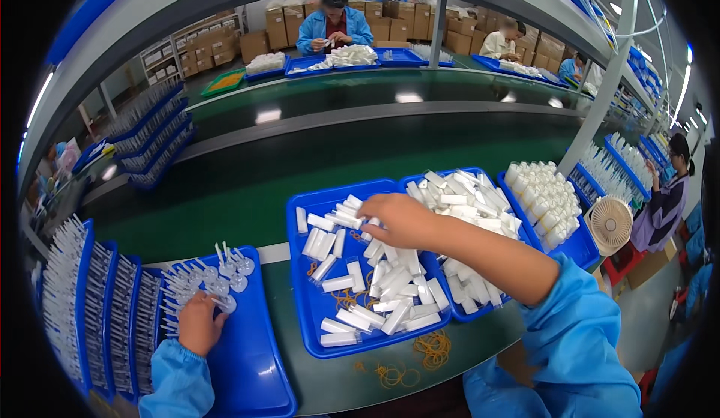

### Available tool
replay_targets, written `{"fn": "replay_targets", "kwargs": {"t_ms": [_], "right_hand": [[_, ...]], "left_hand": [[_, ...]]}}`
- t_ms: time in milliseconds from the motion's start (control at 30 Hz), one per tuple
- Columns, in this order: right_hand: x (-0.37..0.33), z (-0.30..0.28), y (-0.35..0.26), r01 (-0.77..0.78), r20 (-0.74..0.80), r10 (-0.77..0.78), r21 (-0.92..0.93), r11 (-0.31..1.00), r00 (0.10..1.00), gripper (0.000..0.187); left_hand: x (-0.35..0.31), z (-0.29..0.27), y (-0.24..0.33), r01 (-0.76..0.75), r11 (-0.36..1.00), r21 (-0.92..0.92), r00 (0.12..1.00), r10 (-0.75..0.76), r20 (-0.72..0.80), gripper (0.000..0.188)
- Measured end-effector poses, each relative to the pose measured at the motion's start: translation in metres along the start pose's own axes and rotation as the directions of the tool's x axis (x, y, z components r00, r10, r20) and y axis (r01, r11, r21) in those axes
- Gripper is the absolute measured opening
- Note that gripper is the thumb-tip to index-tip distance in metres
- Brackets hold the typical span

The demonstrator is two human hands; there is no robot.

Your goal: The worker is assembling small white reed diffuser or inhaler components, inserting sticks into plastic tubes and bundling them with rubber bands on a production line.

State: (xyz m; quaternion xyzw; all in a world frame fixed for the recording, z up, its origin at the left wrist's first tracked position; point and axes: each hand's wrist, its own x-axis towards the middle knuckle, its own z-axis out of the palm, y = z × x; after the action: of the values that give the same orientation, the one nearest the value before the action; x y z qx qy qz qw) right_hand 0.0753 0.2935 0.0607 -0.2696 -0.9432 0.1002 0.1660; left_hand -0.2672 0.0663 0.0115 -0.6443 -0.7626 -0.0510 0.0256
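At the left, my left hand is closed on a clear plastic piece with a round base and thin stem. It works in a blue tray, beside several similar clear pieces standing at the tray's far end. My right hand reaches over the middle blue tray, palm down. Its thumb and fingers are apart, just above the small white rectangular pieces with clear ends. Whether its fingertips touch one is unclear. Yellow rubber bands lie among the white pieces.
More rubber bands lie on the green table near me. Trays of clear pieces lean in a row at far left. On the right are another tray of white pieces, bundled white pieces and a fan. Co-workers sit across the conveyor.
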Motion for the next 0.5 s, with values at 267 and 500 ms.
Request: {"fn": "replay_targets", "kwargs": {"t_ms": [267,500], "right_hand": [[0.069,0.075,0.004,-0.033,0.235,0.082,-0.203,0.979,0.968,0.024],[0.043,0.067,0.010,0.042,0.165,-0.014,-0.172,0.984,0.986,0.029]], "left_hand": [[-0.055,-0.039,0.015,0.146,0.897,-0.416,0.956,-0.019,0.294,0.035],[-0.090,-0.035,0.057,0.043,0.982,-0.186,0.952,-0.097,-0.291,0.036]]}}
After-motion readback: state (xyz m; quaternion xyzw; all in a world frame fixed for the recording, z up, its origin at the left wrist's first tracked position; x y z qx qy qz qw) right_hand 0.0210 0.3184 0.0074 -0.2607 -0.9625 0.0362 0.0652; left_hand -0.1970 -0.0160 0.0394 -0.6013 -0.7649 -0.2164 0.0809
